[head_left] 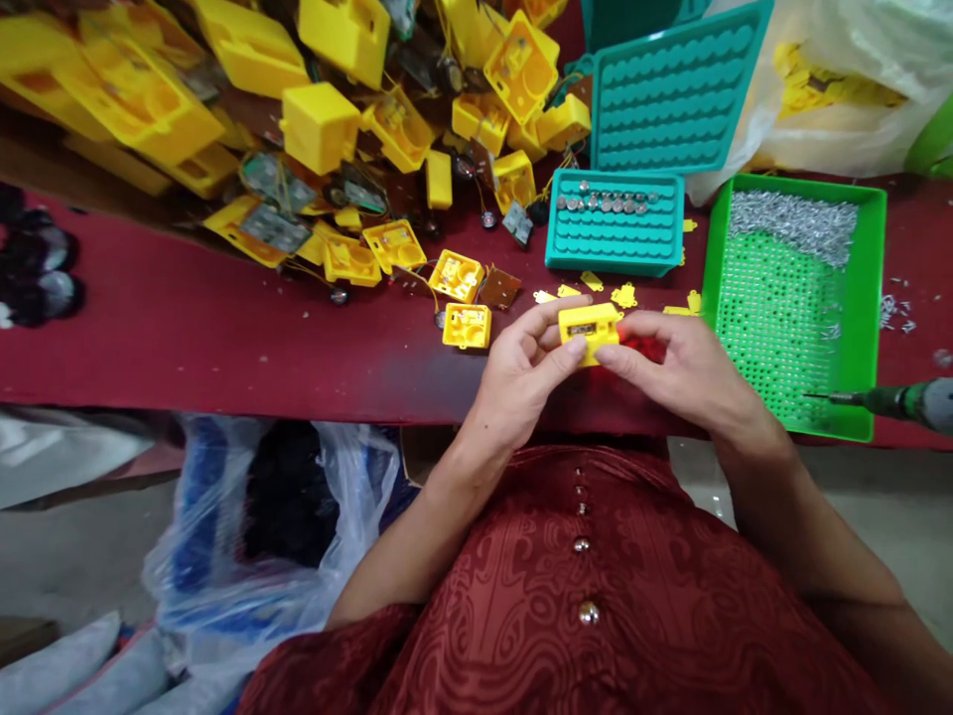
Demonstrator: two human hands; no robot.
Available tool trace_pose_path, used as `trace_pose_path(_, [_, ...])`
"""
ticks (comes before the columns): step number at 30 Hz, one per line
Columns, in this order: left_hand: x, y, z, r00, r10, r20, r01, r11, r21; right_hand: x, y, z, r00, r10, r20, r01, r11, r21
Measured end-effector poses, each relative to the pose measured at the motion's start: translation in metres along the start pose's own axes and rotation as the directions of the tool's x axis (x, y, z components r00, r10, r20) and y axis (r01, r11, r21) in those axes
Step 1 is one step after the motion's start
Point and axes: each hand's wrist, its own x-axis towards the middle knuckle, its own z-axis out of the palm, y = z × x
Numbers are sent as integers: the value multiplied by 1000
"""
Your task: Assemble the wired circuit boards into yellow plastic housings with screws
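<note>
A small yellow plastic case [589,332] with a slot in its upper face is held between both hands, above the front edge of the red-covered table. My left hand [532,353] grips its left end, thumb on the near side. On its right end are the thumb and fingers of my right hand [674,362]; a red glow shows beside those fingers. Just beyond the hands lie small flat yellow covers [623,295]. To the left sit an open yellow case [466,326] and another open case [457,276] with wires and a brown board [499,288].
A teal tray [614,248] with button cells stands behind the hands, its teal lid [670,99] upright. At right, a green basket [789,422] holds many screws [793,218]; a screwdriver [893,399] reaches over it. Yellow cases [320,129] pile up at back left.
</note>
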Motion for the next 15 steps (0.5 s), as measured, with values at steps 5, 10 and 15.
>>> trace_pose_path(5, [-5, 0, 2, 965, -263, -4, 261, 961, -92, -13, 6, -11, 952, -206, -226, 155, 962, -225])
trace_pose_path(10, [-9, -2, 9, 942, -334, 23, 335, 939, -76, -17, 12, -11, 946, -301, -118, 249, 911, -329])
trace_pose_path(15, [-10, -7, 2, 952, -305, -17, 305, 952, -33, -16, 19, 2, 889, -409, -205, 284, 844, -455])
